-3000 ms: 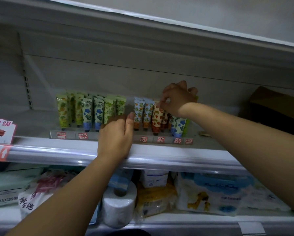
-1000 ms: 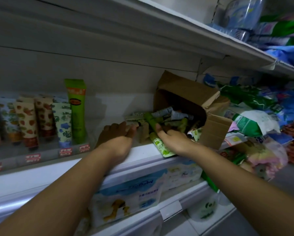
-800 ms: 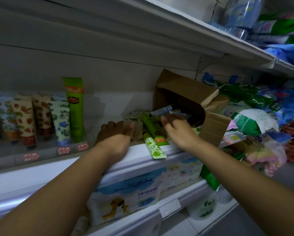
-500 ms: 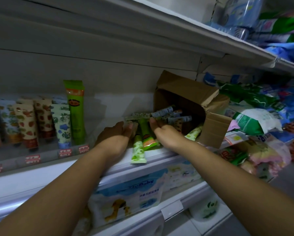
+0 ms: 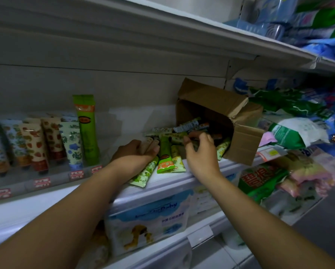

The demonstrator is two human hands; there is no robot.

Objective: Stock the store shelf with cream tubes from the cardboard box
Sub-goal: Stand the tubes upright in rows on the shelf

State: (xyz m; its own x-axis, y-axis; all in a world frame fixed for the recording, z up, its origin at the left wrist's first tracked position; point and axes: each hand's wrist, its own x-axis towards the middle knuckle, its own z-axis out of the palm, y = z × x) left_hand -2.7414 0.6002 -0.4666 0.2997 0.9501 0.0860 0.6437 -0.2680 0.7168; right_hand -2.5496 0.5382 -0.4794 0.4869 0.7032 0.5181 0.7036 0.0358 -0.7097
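Shelf (image 5: 162, 182) holds the tipped cardboard box (image 5: 211, 100) at centre right, cream tubes (image 5: 163, 160) spilling from it. Gathering step: my left hand (image 5: 137, 154) braces them, fingers straight; my right hand (image 5: 200, 152) hovers half-curled, empty. Next needs one tube pinched

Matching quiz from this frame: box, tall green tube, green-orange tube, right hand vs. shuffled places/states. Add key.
1 cardboard box
2 tall green tube
3 green-orange tube
4 right hand

A upright, end of stocked row
B on its side, opening facing left
C lying flat at shelf edge
D over loose tubes at box opening

Pairs: 1-B, 2-A, 3-C, 4-D
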